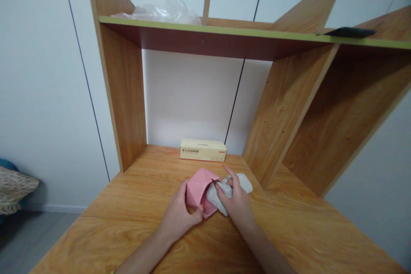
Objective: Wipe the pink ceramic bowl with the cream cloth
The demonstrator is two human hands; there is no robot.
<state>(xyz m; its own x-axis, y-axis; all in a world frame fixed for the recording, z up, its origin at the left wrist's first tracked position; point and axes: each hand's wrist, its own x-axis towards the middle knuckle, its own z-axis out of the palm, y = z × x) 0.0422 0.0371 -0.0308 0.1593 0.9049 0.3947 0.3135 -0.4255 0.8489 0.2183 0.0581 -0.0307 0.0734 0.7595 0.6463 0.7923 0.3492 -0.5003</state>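
A pink faceted bowl is tipped on its side on the wooden desk, its mouth facing right. My left hand grips its left wall and rim, fingers wrapped round it. My right hand is closed on a grey cloth and presses the cloth into the bowl's mouth. Part of the cloth trails out to the right behind my fingers.
A long beige cardboard box lies at the back of the desk against the white wall. Wooden uprights stand left and right of it. The shelf above carries a crumpled clear plastic bag and a flat black object.
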